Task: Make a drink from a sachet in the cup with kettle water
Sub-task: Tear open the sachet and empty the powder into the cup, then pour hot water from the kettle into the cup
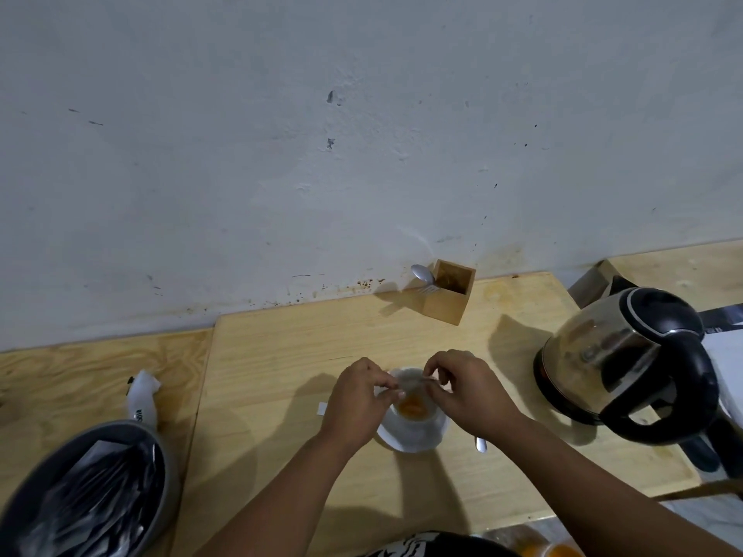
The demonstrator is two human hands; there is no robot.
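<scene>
Pinching sachet [408, 383] between left hand [354, 400] and right hand [466, 389] | both grips closed on it | directly above cup [414, 426]

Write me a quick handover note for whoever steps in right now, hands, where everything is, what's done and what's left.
Left hand and right hand: both pinching the sachet just above the cup.
Cup: sits on a white saucer, mid-table; orange powder already lies in it.
Kettle: standing to the right, untouched by either hand.
Spoon: on the table by the saucer, partly under the right wrist.
Done: sachet opened, powder in the cup.
Left: discard the sachet, pour the kettle water, probably stir.
</scene>
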